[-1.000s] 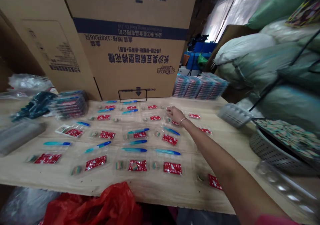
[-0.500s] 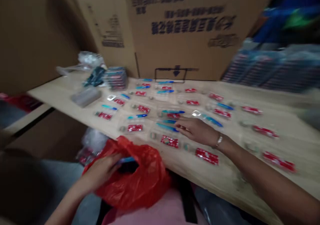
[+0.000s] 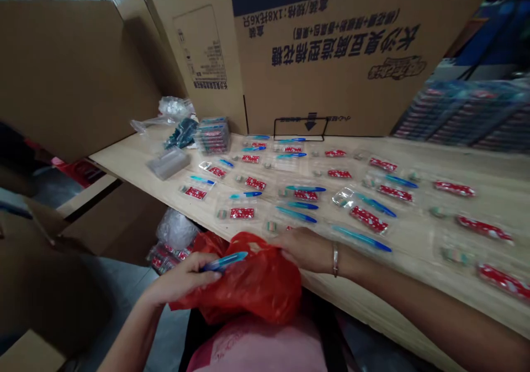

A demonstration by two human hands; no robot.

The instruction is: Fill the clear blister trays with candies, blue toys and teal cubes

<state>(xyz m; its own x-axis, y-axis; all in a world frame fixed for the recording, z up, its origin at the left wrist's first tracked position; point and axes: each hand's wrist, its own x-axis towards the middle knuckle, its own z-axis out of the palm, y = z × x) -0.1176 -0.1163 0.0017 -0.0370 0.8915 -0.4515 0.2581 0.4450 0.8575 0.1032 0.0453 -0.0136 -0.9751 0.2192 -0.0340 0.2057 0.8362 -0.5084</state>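
Your left hand [image 3: 188, 278] is closed around blue pens [image 3: 232, 259], their ends jutting out over the red bag [image 3: 265, 286]; how many you hold is unclear. Your right hand [image 3: 306, 249] grips the bag's rim, its fingertips partly hidden. The bag sits at your lap, against the near edge of the table [image 3: 128, 152]. Beyond it, clear trays with red packets [image 3: 242, 213] lie in loose rows, several topped by other pens [image 3: 296, 214]. A carton [image 3: 331, 88] stands behind.
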